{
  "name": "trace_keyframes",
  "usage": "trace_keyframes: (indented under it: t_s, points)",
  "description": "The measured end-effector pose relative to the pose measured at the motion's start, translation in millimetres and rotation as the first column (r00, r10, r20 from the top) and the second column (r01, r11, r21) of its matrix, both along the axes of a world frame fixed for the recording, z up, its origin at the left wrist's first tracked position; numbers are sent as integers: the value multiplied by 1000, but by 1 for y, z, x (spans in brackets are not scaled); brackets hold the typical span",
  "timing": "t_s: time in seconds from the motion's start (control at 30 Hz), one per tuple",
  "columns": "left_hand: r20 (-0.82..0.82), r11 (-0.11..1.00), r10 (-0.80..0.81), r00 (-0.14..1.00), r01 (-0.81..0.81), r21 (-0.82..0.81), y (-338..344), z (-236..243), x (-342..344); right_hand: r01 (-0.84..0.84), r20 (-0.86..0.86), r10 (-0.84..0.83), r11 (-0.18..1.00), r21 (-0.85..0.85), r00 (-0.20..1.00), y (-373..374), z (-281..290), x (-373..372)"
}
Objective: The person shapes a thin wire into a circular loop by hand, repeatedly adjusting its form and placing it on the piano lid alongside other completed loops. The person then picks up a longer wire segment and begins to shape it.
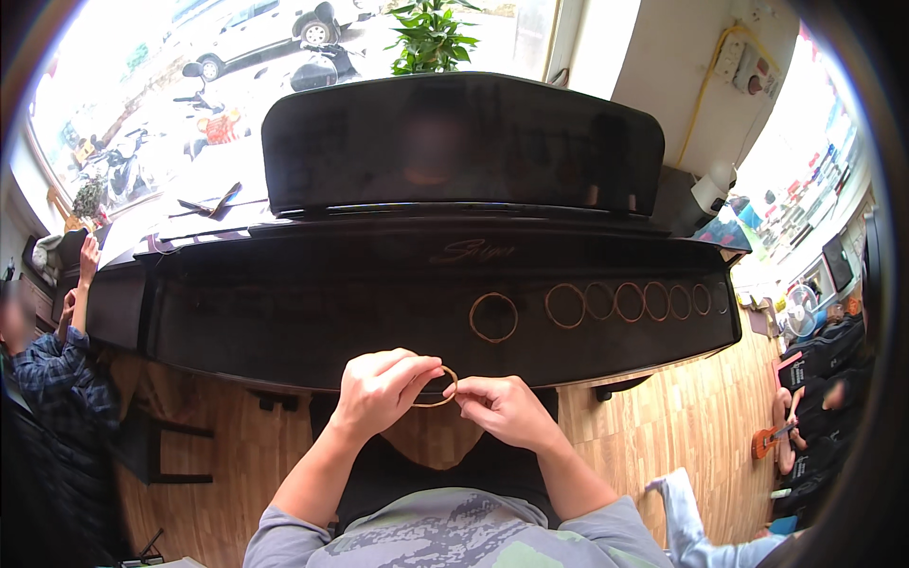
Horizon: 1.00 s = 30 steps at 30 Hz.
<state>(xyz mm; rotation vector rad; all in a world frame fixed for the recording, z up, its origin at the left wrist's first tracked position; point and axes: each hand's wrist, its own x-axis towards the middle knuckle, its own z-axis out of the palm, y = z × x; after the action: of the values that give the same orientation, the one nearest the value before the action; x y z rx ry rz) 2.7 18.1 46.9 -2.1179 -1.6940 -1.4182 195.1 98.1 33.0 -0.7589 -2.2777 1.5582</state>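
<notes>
Just in front of the piano's near edge, a coiled bronze-coloured string (436, 404) is held between my two hands. My left hand (381, 393) is closed, with thumb and fingertips pinching the coil's left and upper side. My right hand (507, 412) pinches its right side, the thumb and forefinger pressed together. Beyond my hands, a larger coiled string (472, 331) lies alone on the closed lid of a black piano (303, 317). To its right a row of several more coiled strings (546, 305) lies flat, the last ones small and close together.
The piano's upright black panel (464, 142) rises behind the lid. A dark object with thin arms (213, 204) lies at the back left. A chair (156, 445) and a person in a checked shirt (52, 379) are at the left; another person holds a small ukulele-like instrument (765, 440) at the right.
</notes>
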Motion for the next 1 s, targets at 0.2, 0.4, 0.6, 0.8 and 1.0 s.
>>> trace_keyframes:
  t_s: [0.2, 0.4, 0.6, 0.8, 1.0]
  points:
    - [114, 1000, -5, 993, 6, -11, 17, 5, 3, -79, -191, 19, 948, -308, 981, 2, 6, 2]
    - [211, 993, -35, 977, 58, -107, 9, 2, 6, -67, -204, 66, 998, 1, 977, 7, 4, 7]
    - [-13, 938, -58, 998, 50, -343, -27, 7, 0, -161, -126, 187, 968, 191, 974, -2, -4, 13]
    - [-280, 930, -61, 958, -48, -365, -42, -6, 6, -260, -173, 295, 945, 198, 940, -18, -14, -3]
    - [116, 894, 20, 993, 34, -447, -50, -19, 15, -176, -186, 194, 978, 112, 963, -15, -13, -1]
